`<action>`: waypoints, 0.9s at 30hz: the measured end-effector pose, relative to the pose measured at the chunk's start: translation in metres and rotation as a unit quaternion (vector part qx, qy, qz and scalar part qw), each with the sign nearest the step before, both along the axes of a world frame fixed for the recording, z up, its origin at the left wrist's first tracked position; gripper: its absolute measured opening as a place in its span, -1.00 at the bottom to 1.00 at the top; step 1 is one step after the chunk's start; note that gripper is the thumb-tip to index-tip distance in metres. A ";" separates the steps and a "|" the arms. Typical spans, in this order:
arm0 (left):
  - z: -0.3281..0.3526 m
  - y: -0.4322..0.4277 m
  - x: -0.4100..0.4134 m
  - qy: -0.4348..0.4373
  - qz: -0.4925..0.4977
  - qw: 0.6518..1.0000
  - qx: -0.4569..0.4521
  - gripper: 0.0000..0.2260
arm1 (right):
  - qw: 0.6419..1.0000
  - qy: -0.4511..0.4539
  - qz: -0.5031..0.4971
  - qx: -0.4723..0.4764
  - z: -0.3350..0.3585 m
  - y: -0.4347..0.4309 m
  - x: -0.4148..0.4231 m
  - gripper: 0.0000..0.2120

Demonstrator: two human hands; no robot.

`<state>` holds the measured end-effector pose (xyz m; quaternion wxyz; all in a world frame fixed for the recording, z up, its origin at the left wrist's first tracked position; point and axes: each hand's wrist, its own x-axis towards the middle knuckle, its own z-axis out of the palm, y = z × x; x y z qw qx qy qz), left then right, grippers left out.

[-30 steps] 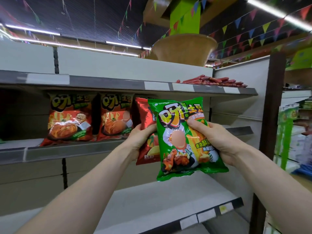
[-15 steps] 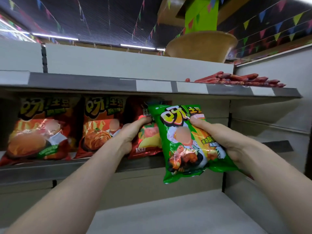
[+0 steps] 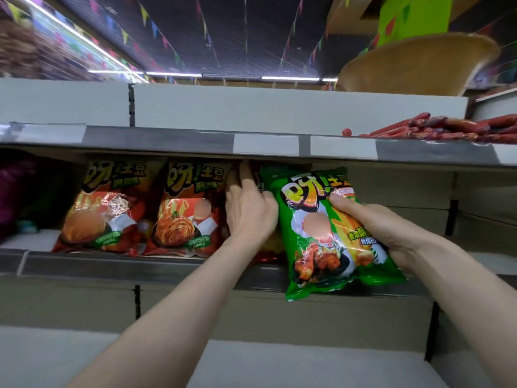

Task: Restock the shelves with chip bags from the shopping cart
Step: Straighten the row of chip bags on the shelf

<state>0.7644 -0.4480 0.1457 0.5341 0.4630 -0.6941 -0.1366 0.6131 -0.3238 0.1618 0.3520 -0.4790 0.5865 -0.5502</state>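
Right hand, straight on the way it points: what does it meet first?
Past the green chip bag it grips, the right hand probably meets the red chip bag that the left hand holds; depth is unclear.

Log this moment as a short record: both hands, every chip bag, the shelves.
left hand: holds red chip bag, mostly hidden, at the middle shelf
right hand: grips green chip bag by its right side
green chip bag: tilted, in front of the shelf edge, not yet shelved
shelved: burger-print chip bag and noodle-print chip bag, upright, side by side, left of the left hand
top shelf: red sausages at the right
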 end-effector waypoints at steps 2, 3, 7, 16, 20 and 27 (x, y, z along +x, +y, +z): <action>-0.002 0.013 -0.006 -0.033 0.036 0.994 -0.093 -0.52 | 1.000 0.005 -0.001 -0.011 0.001 0.001 -0.012 -0.53; -0.005 0.015 -0.011 -0.049 0.042 0.990 -0.128 -0.50 | 1.000 0.003 -0.006 -0.016 0.002 0.001 -0.019 -0.55; -0.016 0.016 -0.030 -0.172 0.082 0.963 -0.191 -0.40 | 0.999 0.004 -0.029 -0.025 0.001 0.000 -0.045 -0.58; -0.022 0.012 -0.020 -0.388 0.136 0.899 -0.151 -0.45 | 0.997 -0.019 -0.065 -0.045 -0.008 0.004 -0.089 -0.65; -0.021 0.017 -0.018 -0.403 0.149 0.889 -0.156 -0.32 | 0.994 -0.028 -0.090 -0.050 -0.009 0.005 -0.106 -0.60; -0.011 0.052 -0.070 -0.226 0.040 0.943 -0.240 -0.47 | 0.992 -0.013 -0.116 -0.045 -0.015 -0.018 -0.119 -0.52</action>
